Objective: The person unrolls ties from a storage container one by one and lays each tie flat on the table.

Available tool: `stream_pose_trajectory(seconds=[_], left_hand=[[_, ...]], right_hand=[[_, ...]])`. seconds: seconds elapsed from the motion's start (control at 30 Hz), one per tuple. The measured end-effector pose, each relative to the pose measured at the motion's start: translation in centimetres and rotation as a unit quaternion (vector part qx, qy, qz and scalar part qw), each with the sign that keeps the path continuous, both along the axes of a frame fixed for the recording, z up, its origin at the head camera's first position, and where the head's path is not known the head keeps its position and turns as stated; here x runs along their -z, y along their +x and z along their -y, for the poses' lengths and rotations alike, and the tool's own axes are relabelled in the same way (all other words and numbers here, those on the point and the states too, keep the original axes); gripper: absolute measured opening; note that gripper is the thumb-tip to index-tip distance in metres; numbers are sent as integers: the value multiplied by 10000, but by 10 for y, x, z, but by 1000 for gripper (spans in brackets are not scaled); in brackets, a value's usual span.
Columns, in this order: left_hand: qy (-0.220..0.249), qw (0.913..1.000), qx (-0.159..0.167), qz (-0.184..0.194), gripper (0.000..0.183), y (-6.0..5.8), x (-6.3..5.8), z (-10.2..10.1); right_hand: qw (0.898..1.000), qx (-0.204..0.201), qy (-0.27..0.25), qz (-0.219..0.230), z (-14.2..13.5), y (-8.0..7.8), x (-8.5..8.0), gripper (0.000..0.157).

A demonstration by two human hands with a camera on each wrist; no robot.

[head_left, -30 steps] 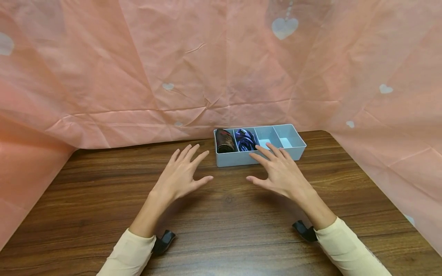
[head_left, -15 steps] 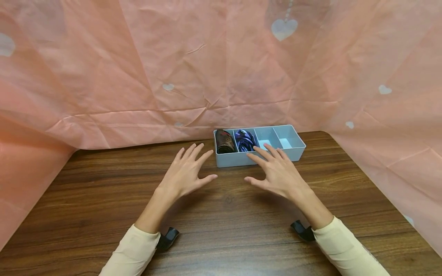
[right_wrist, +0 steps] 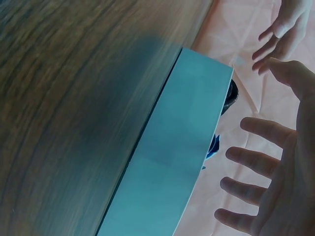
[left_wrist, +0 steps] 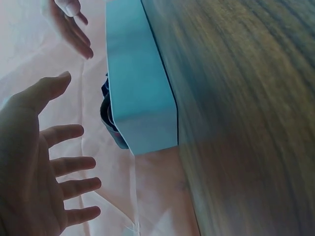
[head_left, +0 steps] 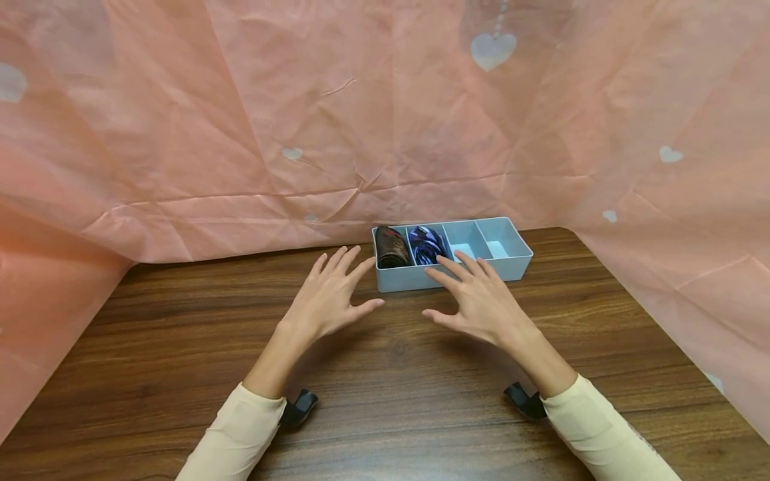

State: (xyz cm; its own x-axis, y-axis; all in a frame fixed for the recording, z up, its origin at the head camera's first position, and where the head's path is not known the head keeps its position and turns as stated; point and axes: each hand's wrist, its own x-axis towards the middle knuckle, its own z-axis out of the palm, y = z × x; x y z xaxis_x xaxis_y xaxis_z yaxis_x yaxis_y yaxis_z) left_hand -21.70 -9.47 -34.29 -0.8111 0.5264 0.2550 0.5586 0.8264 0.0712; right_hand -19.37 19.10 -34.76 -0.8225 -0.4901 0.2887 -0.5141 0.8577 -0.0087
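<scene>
A light blue-grey divided box [head_left: 406, 279] sits at the back of the table. Its leftmost compartment holds a rolled dark brown patterned cloth [head_left: 392, 248]; beside that lies a coiled blue-purple striped cloth band [head_left: 426, 240]. The two compartments on the right hold nothing. My left hand [head_left: 325, 294], fingers spread, hovers before the box's left end, holding nothing. My right hand [head_left: 486, 304] is likewise spread, its fingertips overlapping the box's front rim in the head view. In the left wrist view, the box's front wall [left_wrist: 140, 78] hides most of the contents.
The brown wood-grain table [head_left: 397, 401] spreads out in front of the box. Pink cloth [head_left: 337, 120] with pale hearts hangs behind and at both sides. Black wrist-worn devices [head_left: 297, 409] show below both cream sleeves [head_left: 237, 427].
My left hand has drifted right and slightly forward, and my right hand a little left, so the gap between them is narrower. The box and its contents have stayed put.
</scene>
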Motion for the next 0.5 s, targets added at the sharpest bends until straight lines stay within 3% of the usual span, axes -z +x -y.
stream_pose_trajectory(seconds=[0.5], left_hand=[[-44,10000,89,-9,76,-8,-2,-2]], right_hand=[[9998,-87,117,-96,0,0,3,73]])
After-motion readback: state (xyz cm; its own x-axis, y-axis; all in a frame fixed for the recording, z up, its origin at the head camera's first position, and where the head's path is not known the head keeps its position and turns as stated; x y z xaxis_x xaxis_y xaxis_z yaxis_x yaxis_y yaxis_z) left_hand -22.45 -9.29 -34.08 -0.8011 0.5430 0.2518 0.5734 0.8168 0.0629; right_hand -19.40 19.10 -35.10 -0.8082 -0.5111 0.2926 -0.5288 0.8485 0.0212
